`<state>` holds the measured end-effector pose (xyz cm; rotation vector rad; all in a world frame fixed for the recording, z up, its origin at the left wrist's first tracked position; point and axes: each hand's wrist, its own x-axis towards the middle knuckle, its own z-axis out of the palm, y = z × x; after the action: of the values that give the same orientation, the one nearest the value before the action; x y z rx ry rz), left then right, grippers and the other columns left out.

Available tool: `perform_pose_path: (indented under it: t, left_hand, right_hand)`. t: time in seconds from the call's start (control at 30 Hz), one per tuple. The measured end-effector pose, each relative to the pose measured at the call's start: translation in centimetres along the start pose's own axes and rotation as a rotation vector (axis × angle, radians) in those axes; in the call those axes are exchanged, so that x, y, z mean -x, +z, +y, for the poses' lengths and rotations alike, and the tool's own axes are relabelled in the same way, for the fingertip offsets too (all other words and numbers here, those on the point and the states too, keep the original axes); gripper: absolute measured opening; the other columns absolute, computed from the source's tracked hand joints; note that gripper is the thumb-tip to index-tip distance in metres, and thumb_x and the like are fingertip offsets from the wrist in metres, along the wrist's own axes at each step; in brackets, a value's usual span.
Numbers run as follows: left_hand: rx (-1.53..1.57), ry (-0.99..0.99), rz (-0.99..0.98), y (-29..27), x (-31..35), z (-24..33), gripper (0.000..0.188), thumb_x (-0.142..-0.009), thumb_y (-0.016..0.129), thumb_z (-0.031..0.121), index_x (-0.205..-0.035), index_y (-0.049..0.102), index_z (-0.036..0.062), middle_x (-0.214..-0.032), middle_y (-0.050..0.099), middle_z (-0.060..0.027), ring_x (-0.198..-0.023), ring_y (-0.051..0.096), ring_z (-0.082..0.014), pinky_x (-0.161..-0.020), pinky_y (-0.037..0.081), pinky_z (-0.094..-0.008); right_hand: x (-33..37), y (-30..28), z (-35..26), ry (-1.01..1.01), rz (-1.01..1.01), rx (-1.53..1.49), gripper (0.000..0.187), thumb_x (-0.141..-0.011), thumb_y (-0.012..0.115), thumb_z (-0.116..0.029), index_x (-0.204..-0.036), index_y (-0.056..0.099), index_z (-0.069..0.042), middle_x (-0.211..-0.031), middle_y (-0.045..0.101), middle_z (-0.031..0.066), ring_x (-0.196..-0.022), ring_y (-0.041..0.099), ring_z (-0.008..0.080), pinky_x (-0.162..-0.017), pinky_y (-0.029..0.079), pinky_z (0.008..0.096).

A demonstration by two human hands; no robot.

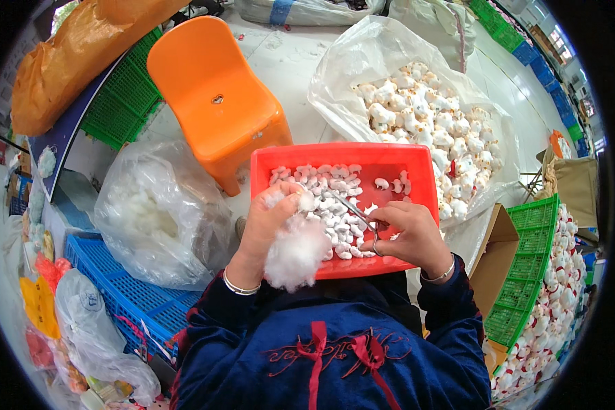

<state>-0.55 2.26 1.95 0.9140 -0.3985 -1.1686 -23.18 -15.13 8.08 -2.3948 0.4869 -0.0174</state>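
Observation:
My left hand (268,222) is closed on a tuft of white stuffing (296,253) that hangs below the fingers. A small white fabric piece (306,200) shows at its fingertips, partly hidden. In my right hand (411,231) is a pair of long metal forceps (352,207) with scissor-like handles, a thumb and fingers at the rings. Its thin tip points left toward the piece at my left hand; whether it touches cannot be made out. Below both hands lies a red plastic tray (427,167) with many small, rounded white pieces (321,179) in it.
Left of the tray stands a clear bag of white stuffing (143,212), beside a blue crate (113,273). Beyond is an orange plastic chair (215,89). A large clear bag (335,89) of white plush figures lies at far right, with a green crate (529,253) and cardboard box (502,253) nearer.

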Motion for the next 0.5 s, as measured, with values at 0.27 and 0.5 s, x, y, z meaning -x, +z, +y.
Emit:
perform_pose_path:
  t: [0.27,0.5]
  left_hand:
    - [0.005,0.019,-0.013,0.7,0.1,-0.4,0.017,-0.099,0.069,0.020,-0.108,0.067,0.0062,-0.098,0.070,-0.0002,-0.083,0.065,-0.0067,-0.074,0.054,-0.0232]
    - [-0.059,0.034,0.037,0.9,0.1,-0.5,0.013,-0.099,0.069,0.016,-0.107,0.068,0.0056,-0.095,0.070,0.0003,-0.080,0.065,-0.0059,-0.072,0.054,-0.0217]
  right_hand:
    - [-0.9,0.8,-0.4,-0.188,0.141,0.175,0.068,-0.064,0.093,-0.036,-0.120,0.068,-0.006,-0.110,0.063,0.0102,-0.111,0.058,0.0329,-0.097,0.045,0.0444]
    - [-0.8,0.6,-0.2,-0.158,0.076,0.203,0.051,-0.071,0.087,-0.026,-0.117,0.072,-0.010,-0.102,0.066,0.0067,-0.104,0.061,0.0279,-0.090,0.045,0.0469]
